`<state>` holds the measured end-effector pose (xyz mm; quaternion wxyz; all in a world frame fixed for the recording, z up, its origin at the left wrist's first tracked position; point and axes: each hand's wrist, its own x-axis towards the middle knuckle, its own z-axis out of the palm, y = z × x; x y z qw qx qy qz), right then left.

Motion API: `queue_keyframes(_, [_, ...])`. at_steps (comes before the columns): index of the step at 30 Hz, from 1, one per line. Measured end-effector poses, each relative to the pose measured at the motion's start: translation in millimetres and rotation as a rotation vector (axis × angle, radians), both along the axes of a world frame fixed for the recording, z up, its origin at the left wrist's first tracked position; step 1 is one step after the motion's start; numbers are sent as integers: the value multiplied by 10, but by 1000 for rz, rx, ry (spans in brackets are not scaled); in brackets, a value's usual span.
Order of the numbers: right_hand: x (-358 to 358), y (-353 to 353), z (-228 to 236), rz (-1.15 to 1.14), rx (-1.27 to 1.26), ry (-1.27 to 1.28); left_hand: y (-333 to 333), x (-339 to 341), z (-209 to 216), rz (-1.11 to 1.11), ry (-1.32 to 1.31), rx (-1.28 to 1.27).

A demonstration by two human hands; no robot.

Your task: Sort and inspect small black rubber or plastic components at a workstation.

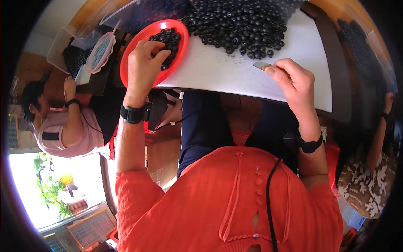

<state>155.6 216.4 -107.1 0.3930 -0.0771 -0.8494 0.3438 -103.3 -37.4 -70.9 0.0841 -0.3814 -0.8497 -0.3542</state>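
At the left of the worktop my left hand [145, 63] reaches into a red oval bowl [182, 47]. Its thumb and forefinger are curved and apart, touching or just above the black beads [171, 38] inside. No bead shows clearly in its grip. To the right, my right hand [296, 80] pinches a small thin metal blade [261, 65] between thumb and forefinger, low over the white worktop [218, 73]. Its tip points left. Just beyond it lies a large heap of loose black beads [239, 27], with a few stray ones at the near edge.
A person in a pink shirt [71, 130] sits at the left, near a clear tub [58, 52] and a pink-rimmed dish [110, 38]. Another person's patterned clothing [367, 185] shows at the right. A black cable [270, 197] hangs down my front.
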Motion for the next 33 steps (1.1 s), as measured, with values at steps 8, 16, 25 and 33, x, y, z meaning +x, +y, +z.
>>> queue_keyframes(8, [-4, 26, -11, -18, -93, 79, 756, 681, -131, -331, 38, 99])
queue_keyframes(16, [-14, -5, 17, -20, -48, 117, 1045, 718, -252, -301, 296, -54])
queue_keyframes(25, [-1, 11, 26, -36, -29, 83, 699, 703, -77, -443, -59, 65])
queue_keyframes(33, [-4, -19, 26, -24, -47, 50, 895, 783, -203, -242, 128, 9])
